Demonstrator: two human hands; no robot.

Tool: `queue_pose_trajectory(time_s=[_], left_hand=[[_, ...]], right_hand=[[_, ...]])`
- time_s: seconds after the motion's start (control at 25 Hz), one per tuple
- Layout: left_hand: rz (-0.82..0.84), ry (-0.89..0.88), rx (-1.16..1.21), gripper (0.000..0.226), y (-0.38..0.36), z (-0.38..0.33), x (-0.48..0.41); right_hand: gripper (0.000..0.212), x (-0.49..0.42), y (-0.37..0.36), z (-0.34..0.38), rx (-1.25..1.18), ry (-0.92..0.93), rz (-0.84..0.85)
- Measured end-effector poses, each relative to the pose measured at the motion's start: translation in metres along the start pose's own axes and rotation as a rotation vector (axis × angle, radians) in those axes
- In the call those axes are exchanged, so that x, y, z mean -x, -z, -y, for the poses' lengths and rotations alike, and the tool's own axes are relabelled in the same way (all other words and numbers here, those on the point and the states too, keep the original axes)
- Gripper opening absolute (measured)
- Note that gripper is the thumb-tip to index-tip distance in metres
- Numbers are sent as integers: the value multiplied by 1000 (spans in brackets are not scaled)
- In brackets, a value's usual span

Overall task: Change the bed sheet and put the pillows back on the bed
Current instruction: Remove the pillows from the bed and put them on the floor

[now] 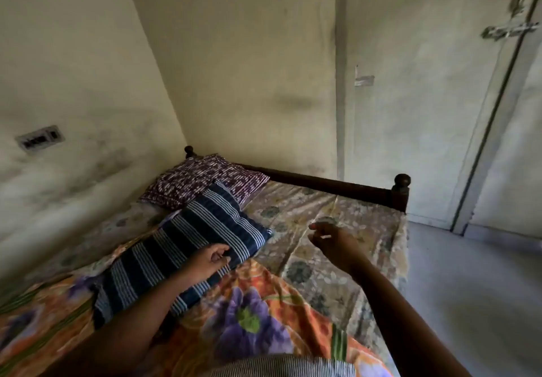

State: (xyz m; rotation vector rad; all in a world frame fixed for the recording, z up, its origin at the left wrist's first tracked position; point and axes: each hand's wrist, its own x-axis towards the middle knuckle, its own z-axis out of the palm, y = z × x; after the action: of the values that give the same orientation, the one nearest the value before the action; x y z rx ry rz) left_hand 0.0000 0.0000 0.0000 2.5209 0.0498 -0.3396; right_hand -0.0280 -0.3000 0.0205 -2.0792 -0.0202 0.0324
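While left hand [209,259] pinches striped pillow [187,247] — one of two — right hand [330,238] half-curled, empty.

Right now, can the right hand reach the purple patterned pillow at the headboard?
Probably yes. The right hand hovers empty over the beige sheet, and the end of the purple pillow nearest it lies uncovered; the striped pillow overlaps only its near edge.
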Motion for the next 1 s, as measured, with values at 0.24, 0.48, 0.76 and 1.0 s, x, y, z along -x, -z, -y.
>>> queue_pose_trajectory(time_s=[0.24, 0.48, 0.76, 1.0], left_hand=[[-119, -31, -51, 44, 32, 123, -154], [-277, 205, 64, 82, 75, 201, -289], [-415, 336, 98, 107, 51, 206, -371], [-539, 246, 16, 100, 37, 233, -387]], right_hand=[[20, -101, -130, -38, -97, 23, -82], [17, -171, -215, -42, -206, -121, -60], [15, -292, -241, -23, -199, -278, 47], [32, -410, -270, -10, -163, -419, 147]])
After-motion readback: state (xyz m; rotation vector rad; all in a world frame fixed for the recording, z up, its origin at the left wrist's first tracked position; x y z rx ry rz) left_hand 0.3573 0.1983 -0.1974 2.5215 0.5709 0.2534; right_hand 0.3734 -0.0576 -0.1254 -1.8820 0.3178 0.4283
